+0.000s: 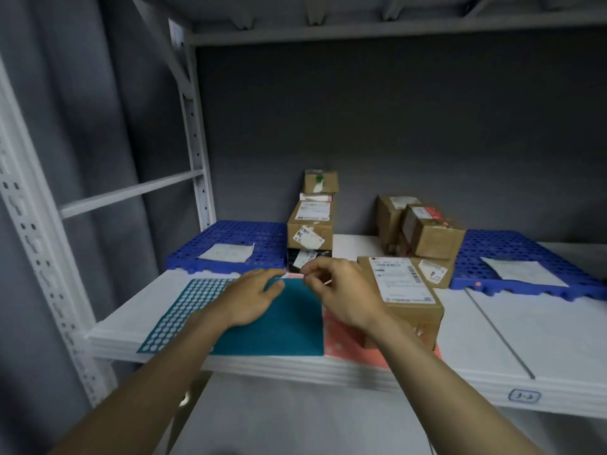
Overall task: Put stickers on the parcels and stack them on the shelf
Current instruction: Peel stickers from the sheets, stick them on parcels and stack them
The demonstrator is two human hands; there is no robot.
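**Hands at the sticker sheets on the shelf**

A white metal rack [197, 133] fills the view, its shelf [512, 330] carrying everything. A small tag [524, 396] on the shelf's front edge looks like "3-2".

2 blue perforated mats sit at the back: the left mat [236, 238] and the right mat [512, 254], each with a white paper lying on it.

Between the mats stand the parcels. A stack [312, 224] of cardboard boxes rises at centre, labels on their faces, a dark box at the bottom. To its right, 2 boxes [423, 231] lean together near the back wall. In front of them a flat box [407, 297] with a large white shipping label lies at the shelf's near side, just beside the right hand, and a smaller labelled box [433, 272] sits behind it.

A teal sheet [282, 320] lies near the front edge; its left part shows rows of white dots. A pink sheet [345, 343] lies partly under it, to the right.

The left hand [253, 300] rests on the teal sheet, fingers spread and nearly straight, tips at the sheet's far edge. The right hand [341, 293] hovers over the sheets' far corner, thumb and forefinger pinched together; whether a sticker lies between them is too small to tell.
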